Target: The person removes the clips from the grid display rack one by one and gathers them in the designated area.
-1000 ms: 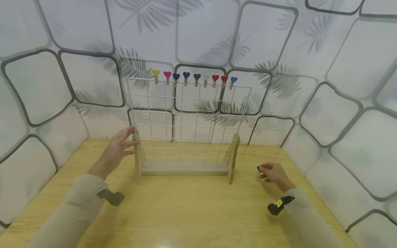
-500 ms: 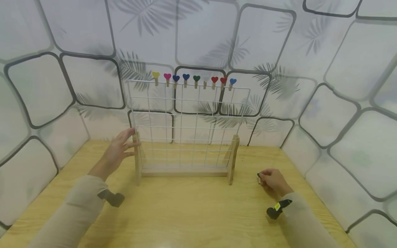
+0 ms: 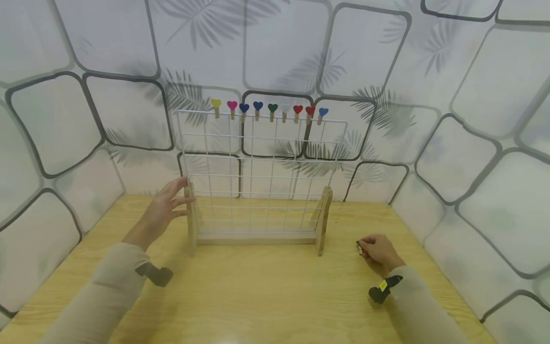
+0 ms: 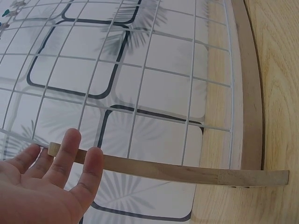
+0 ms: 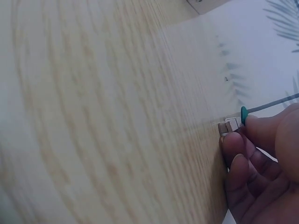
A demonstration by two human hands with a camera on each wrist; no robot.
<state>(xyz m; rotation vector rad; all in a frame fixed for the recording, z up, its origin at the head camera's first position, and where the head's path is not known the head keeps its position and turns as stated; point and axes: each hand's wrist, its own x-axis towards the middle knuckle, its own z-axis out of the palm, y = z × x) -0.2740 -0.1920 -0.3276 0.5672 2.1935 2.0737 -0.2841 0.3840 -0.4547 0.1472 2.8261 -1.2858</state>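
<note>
A white wire grid rack (image 3: 262, 177) stands upright between wooden side posts on a wooden base. My left hand (image 3: 159, 210) is at the rack's left wooden post (image 4: 168, 171), its fairly straight fingers touching the post around its upper end. Off the rack's right side, low over the table, my right hand (image 3: 380, 251) pinches a small wooden clothespin (image 5: 228, 127) between thumb and fingers. The clothespin bears a green heart (image 5: 244, 115), seen edge-on in the right wrist view. Several heart-topped clothespins, among them a yellow one (image 3: 216, 104) and a light blue one (image 3: 323, 112), line the rack's top wire.
The light wooden table (image 3: 258, 291) runs back to a patterned wall covering (image 3: 283, 52), which also closes in both sides. The right wooden post (image 3: 324, 220) stands between the rack's grid and my right hand. A dark camera (image 3: 379, 294) hangs from my right wrist.
My right hand has moved down slightly toward the table with the clothespin and then stayed nearly still. The left hand keeps its place at the post.
</note>
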